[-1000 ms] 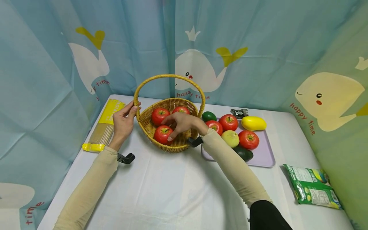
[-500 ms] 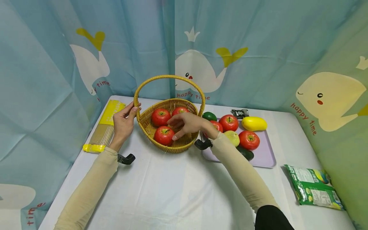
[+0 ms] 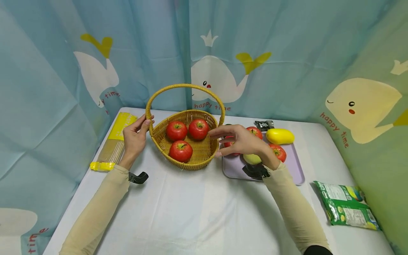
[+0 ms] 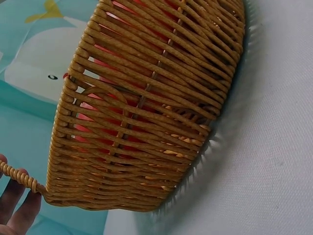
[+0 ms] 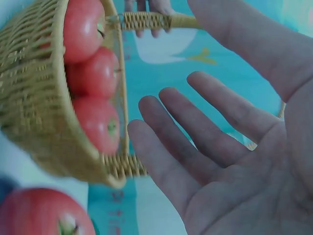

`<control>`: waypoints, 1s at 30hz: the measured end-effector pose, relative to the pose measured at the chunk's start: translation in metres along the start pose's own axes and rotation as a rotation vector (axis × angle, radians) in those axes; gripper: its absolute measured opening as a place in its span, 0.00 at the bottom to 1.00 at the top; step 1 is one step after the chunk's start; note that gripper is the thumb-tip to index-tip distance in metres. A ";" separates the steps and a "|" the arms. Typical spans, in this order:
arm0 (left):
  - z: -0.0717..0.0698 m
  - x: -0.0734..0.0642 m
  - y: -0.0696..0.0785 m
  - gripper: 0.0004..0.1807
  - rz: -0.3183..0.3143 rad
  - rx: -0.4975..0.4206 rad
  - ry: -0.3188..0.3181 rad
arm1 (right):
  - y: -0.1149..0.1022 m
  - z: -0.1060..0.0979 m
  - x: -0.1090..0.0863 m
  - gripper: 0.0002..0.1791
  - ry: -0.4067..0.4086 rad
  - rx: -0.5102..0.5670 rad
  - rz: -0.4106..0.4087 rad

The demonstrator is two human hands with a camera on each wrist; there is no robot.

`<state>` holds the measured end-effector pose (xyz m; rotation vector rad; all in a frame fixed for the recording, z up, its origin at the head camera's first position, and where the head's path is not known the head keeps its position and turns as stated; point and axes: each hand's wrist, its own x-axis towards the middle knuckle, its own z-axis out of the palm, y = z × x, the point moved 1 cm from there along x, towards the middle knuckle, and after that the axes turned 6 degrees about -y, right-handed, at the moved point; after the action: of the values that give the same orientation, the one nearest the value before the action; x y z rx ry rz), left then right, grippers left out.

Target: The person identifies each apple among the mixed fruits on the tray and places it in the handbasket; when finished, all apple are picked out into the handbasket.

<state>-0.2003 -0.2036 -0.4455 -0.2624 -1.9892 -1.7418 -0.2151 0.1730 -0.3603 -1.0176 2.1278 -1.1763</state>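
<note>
A wicker basket (image 3: pixel 195 165) with a tall arched handle stands on the table, holding three red apples (image 3: pixel 180 151). My left hand (image 3: pixel 134 141) grips the lower left end of that handle; in the left wrist view its fingers (image 4: pixel 27 210) are around the wrapped stem. My right hand (image 3: pixel 247 142), holding nothing, hovers between the basket and the lilac tray (image 3: pixel 295 173), fingers extended toward the basket's right rim. Its palm and spread fingers (image 5: pixel 166 156) show in the right wrist view. Partly covered by this hand are a red apple (image 3: pixel 230 144) and a pale green fruit (image 3: pixel 251 159) on the tray.
More red apples (image 3: pixel 278 152) and a yellow oval fruit (image 3: pixel 280 136) lie on the tray, with a small black packet (image 3: pixel 264 125) behind. A yellow pasta packet (image 3: pixel 114 141) lies left of the basket, a green bag (image 3: pixel 347 205) at far right. Printed curtains (image 3: pixel 153 46) enclose the table.
My right hand has withdrawn from inside the basket to the right, over the tray's left part, uncovering the three apples. The left hand keeps its hold on the handle.
</note>
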 end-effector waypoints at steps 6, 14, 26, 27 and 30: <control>0.000 -0.001 0.001 0.18 -0.001 -0.009 0.002 | 0.007 -0.010 -0.033 0.40 0.111 -0.066 0.028; 0.000 -0.001 0.001 0.19 0.000 -0.011 0.004 | 0.017 -0.018 -0.075 0.42 0.272 -0.203 0.090; 0.000 0.000 0.002 0.18 0.000 0.009 0.010 | 0.047 -0.041 -0.122 0.41 0.418 -0.203 0.241; 0.000 0.000 0.002 0.18 0.002 0.011 0.010 | 0.051 -0.042 -0.126 0.41 0.426 -0.197 0.256; 0.000 -0.001 0.002 0.18 0.004 0.007 0.008 | 0.063 -0.046 -0.137 0.41 0.449 -0.172 0.295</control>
<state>-0.1987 -0.2031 -0.4439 -0.2562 -1.9875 -1.7309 -0.1894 0.3268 -0.3824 -0.5050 2.6551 -1.1682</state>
